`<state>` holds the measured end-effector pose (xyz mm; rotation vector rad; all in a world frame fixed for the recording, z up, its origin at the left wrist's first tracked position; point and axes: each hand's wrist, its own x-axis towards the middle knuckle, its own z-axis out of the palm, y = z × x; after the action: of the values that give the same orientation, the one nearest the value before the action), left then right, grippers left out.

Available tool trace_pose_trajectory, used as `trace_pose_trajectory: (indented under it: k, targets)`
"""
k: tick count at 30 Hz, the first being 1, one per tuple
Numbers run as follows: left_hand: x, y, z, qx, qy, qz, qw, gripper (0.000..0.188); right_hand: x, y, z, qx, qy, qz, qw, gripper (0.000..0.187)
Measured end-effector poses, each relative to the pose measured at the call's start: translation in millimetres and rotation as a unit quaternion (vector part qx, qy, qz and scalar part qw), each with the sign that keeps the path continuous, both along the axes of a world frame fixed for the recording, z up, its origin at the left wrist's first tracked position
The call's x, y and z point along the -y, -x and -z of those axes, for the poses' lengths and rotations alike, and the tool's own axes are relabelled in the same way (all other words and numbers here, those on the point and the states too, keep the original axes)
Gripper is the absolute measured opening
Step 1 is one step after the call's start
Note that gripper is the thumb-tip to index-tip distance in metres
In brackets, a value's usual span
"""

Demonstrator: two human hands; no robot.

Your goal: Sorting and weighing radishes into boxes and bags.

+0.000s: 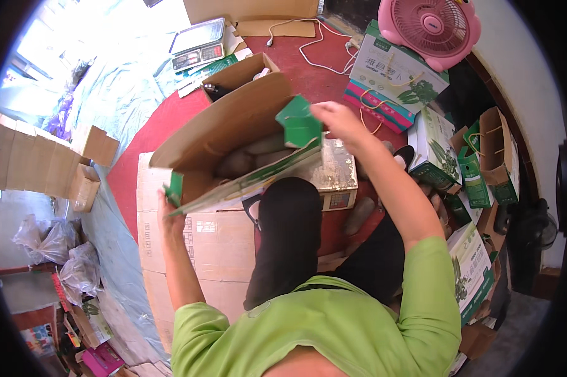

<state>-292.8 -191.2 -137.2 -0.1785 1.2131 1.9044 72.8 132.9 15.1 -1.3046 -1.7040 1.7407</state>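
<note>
In front of me is an open cardboard box (224, 122), brown inside, with green end flaps and a printed near side. It is tilted, and several brownish, long, rounded pieces, perhaps root vegetables (236, 163), lie inside. At the box's left end, my left hand (168, 210) is closed on the edge beside a green flap. My right hand (339, 122) grips the other green flap (299, 122) at the right end. Part of the box's near side hides a scuffed pale carton (337, 173). A similar long brownish piece (359, 215) lies on the floor near my legs.
Flattened cardboard (217, 251) covers the red floor. Beyond stand a smaller open carton (246, 75) and a scale (197, 47). On the right, a pink fan (431, 25) sits above printed gift boxes (434, 147). A white cable (308, 44) crosses the far floor.
</note>
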Motion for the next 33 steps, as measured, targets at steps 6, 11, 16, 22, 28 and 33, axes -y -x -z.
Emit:
trace_pose_trajectory:
  k: [6,11,16,22,28,33]
  targets:
    - [138,3,-17,-0.108,0.057,-0.089,0.989,0.046,72,101,25,0.018,-0.003,-0.142,0.99,0.05]
    - [279,9,-3,-0.036,0.125,-0.113,0.985,0.062,149,162,52,0.066,-0.007,-0.285,0.956,0.062]
    - [399,-5,5,-0.031,0.198,-0.17,0.965,0.07,239,192,103,0.133,0.002,-0.381,0.915,0.07]
    - [468,-65,20,0.009,0.315,-0.185,0.931,0.068,304,178,159,0.216,0.082,-0.57,0.789,0.051]
    - [440,-88,3,-0.093,0.302,-0.134,0.939,0.061,281,178,146,0.153,-0.151,-0.586,0.782,0.043]
    - [441,-29,-32,-0.023,0.501,-0.01,0.865,0.048,248,168,105,0.032,-0.121,-0.454,0.882,0.04]
